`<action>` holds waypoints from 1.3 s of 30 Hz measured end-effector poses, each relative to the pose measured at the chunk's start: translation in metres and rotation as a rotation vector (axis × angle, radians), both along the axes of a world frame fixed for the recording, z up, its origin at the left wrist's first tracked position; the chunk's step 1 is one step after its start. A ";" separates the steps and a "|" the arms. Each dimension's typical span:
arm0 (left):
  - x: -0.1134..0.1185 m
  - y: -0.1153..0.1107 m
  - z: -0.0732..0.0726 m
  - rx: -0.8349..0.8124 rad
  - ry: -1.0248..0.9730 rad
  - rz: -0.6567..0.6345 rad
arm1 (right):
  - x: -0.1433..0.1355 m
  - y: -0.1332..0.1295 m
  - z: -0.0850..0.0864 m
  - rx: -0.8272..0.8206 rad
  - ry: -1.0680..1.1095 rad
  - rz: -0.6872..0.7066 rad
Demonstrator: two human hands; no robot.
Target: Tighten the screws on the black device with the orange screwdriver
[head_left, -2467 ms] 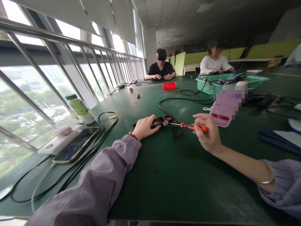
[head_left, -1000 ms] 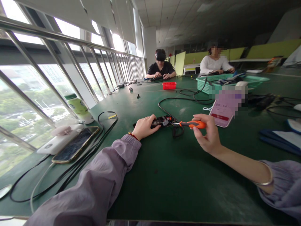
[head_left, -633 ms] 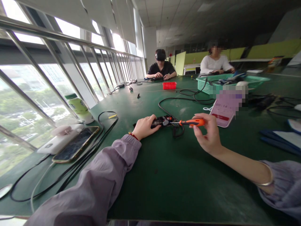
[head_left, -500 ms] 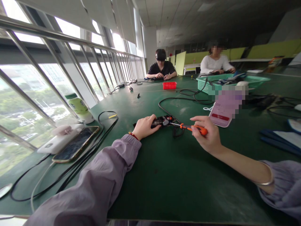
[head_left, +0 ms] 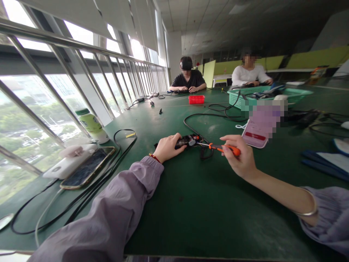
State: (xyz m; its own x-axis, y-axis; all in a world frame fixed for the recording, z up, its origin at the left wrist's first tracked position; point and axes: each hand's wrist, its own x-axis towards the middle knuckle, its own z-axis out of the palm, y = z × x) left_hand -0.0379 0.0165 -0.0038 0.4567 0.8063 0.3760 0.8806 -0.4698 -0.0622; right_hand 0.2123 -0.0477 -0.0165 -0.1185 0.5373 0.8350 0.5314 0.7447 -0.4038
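Relative to one second ago, the handle of the screwdriver (head_left: 215, 146) sits lower in the view and the index finger of the right hand (head_left: 242, 157) is extended; the left hand (head_left: 168, 147) has held its position.

Location: the black device (head_left: 187, 140) lies on the green table (head_left: 174, 218) ahead of the person, its exposed end turned toward the right hand. A black cable (head_left: 201, 114) runs from near that end toward the basket side.

Finger state: left fingers are wrapped over the device body, thumb along the near side. The right thumb presses the screwdriver handle; the fingers behind it are partly hidden. The index finger points out above the handle.

Step in hand: judged from the pose, screwdriver work at the device's exposed end. Whether the tip is seated in a screw is too small to tell. The next move calls for a steady device and a shaft kept in line before any turn.

Containers: the green basket (head_left: 236, 99), beyond the phone (head_left: 255, 131), holds cables and dark and blue items. The red box (head_left: 196, 100) stands left of it; its contents cannot be told. The capped bottle (head_left: 92, 124) stands at the left; its label hides the fill level.
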 end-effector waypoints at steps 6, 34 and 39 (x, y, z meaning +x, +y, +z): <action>0.000 0.000 0.000 -0.009 -0.003 0.011 | 0.000 0.003 -0.001 0.097 0.080 -0.063; 0.001 0.000 0.001 -0.023 -0.005 0.007 | -0.003 -0.001 0.002 0.026 0.009 -0.066; 0.000 0.000 0.000 -0.011 -0.008 -0.007 | -0.002 0.000 0.001 0.122 0.042 -0.062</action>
